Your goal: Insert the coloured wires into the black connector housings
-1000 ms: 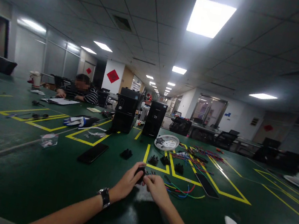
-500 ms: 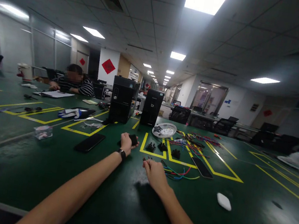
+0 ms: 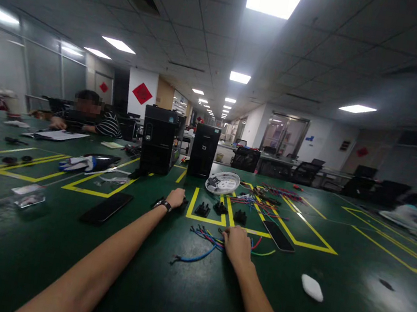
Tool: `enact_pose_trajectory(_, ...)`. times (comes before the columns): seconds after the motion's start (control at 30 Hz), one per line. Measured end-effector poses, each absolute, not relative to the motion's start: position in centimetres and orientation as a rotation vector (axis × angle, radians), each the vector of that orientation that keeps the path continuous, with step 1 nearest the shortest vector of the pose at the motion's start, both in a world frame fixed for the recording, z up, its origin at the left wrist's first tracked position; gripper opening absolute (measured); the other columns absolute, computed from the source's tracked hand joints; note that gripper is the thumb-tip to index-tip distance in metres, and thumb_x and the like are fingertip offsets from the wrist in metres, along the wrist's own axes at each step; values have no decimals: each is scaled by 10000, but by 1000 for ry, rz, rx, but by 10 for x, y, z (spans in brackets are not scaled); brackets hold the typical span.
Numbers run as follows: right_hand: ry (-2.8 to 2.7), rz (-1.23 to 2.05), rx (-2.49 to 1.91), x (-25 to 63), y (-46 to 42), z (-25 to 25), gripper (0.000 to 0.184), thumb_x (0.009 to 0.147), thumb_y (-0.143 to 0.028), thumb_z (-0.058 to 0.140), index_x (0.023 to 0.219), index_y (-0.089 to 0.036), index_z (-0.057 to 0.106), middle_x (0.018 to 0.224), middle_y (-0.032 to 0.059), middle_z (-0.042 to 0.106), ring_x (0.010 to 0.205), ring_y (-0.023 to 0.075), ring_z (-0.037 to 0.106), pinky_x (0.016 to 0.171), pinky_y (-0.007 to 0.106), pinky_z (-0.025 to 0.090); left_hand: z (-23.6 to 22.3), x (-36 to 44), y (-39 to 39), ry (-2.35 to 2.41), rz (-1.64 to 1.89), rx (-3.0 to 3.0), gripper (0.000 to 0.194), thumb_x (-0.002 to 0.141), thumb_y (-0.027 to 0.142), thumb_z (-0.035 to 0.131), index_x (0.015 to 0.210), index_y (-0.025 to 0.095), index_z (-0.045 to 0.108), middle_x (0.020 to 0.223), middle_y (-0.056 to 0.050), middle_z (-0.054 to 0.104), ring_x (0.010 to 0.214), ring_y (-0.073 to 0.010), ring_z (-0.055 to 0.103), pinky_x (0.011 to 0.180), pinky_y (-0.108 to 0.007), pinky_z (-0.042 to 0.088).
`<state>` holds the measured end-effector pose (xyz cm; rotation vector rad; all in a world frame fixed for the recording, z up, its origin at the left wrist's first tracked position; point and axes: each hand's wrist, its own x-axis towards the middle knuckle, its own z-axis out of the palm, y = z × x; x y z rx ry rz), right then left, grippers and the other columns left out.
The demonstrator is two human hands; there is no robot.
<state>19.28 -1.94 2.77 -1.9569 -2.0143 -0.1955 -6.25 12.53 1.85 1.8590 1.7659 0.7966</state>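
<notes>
While the left hand (image 3: 175,198) covers a black part (image 3: 184,207) below frame centre, the right hand (image 3: 237,244) lies over coloured wires (image 3: 195,260), lower centre. How wide either grip is, I can't tell!

Bench (image 3: 176,300) before me: smooth, glossy where light strikes. Wires (image 3: 195,259) by my right hand (image 3: 237,243): smooth plastic sheathing, I'd say. Black blocks (image 3: 202,209): dull plastic. Basket (image 3: 230,184): perforated plastic. White case (image 3: 311,288): smooth plastic.
</notes>
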Motion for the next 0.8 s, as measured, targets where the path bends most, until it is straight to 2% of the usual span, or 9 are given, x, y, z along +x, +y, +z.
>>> enact_pose_trajectory(0.13, -1996, -150, -2014, 196, -12, 19, 150, 852, -233, 567, 903, -173, 695, 987, 119, 660, 943, 262, 607, 715, 314, 429, 26, -67, 134, 1822, 709, 1993, 344, 894, 332, 546, 1188, 153, 541, 1191, -96, 565, 1020, -213, 584, 858, -427, 506)
enact_pose_trajectory(0.27, -1951, -141, -2021, 188, -11, 23, 171, 873, -213, 505, 898, -155, 665, 949, 137, 677, 919, 275, 628, 725, 338, 424, 34, -52, 135, 1752, 691, 2186, 383, 878, 370, 544, 1205, 170, 541, 1295, -137, 525, 1220, -283, 459, 998, -473, 376)
enact_pose_trajectory(0.37, -1898, -171, -1999, 186, -11, 29, 229, 918, -229, 417, 978, -147, 623, 890, 141, 687, 868, 263, 645, 735, 342, 415, 36, -26, 135, 1576, 613, 2304, 504, 674, 430, 737, 1114, 227, 599, 1232, -97, 595, 1211, -304, 469, 983, -414, 372)
enact_pose_trajectory(0.43, -1834, -145, -1910, 187, -10, 29, 237, 926, -241, 396, 992, -152, 606, 845, 132, 685, 822, 249, 649, 729, 330, 407, 36, -10, 133, 1487, 568, 2328, 527, 497, 396, 834, 954, 216, 644, 1053, -74, 668, 1061, -300, 567, 887, -367, 427)
enact_pose_trajectory(0.5, -1724, 20, -1721, 188, -8, 26, 197, 900, -251, 437, 954, -162, 604, 787, 112, 671, 777, 241, 642, 713, 315, 400, 36, 1, 129, 1431, 591, 2330, 496, 412, 352, 857, 822, 190, 630, 888, -58, 672, 904, -274, 609, 779, -324, 450)
enact_pose_trajectory(0.57, -1615, 229, -1521, 188, -5, 23, 156, 861, -270, 484, 904, -172, 597, 737, 87, 648, 746, 234, 627, 691, 302, 400, 36, 5, 120, 1393, 697, 2325, 505, 420, 333, 848, 824, 177, 588, 858, -50, 640, 843, -244, 600, 718, -294, 442)
enact_pose_trajectory(0.63, -1558, 392, -1388, 184, -1, 20, 157, 835, -306, 501, 875, -176, 579, 699, 62, 631, 701, 218, 613, 650, 286, 411, 35, 4, 105, 1382, 846, 2307, 535, 495, 329, 815, 918, 170, 529, 887, -44, 606, 831, -211, 579, 697, -274, 428)
enact_pose_trajectory(0.73, -1570, 594, -1279, 172, 1, 20, 216, 818, -384, 495, 855, -178, 545, 626, 18, 609, 526, 161, 549, 511, 249, 397, 28, -3, 71, 1206, 1141, 2096, 516, 601, 283, 756, 987, 174, 432, 814, 8, 557, 727, -142, 550, 646, -238, 409)
enact_pose_trajectory(0.8, -1587, 742, -1201, 161, -2, 22, 258, 810, -435, 489, 838, -181, 527, 573, -13, 582, 414, 119, 459, 426, 225, 346, 21, -7, 44, 1030, 1284, 1880, 515, 600, 246, 759, 964, 189, 398, 762, 43, 531, 667, -107, 528, 606, -208, 398)
